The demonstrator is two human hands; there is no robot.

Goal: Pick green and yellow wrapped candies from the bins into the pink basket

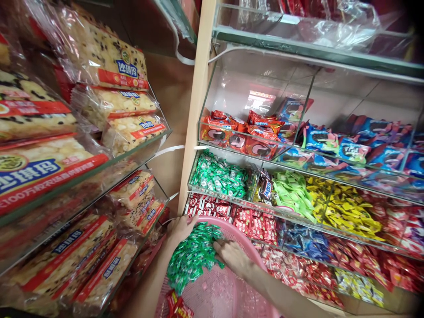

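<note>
At the bottom centre of the frame, red packets (pixel 179 305) lie in the pink basket (pixel 213 300) close to the green-wrapped sweets (pixel 190 254), so a loose stir could mix the two. The sweets are heaped toward the basket's far left; a hard push there could send some over the rim. The right hand (pixel 230 255) has curled fingers against the heap; whether they grasp any, I cannot tell. The left hand (pixel 180 229) lies over the rim, its hold unclear; if it slips, the basket might tip. Farther off, at centre, similar green sweets (pixel 218 174) fill a clear shelf bin, whose front could be knocked if the basket lurches.
</note>
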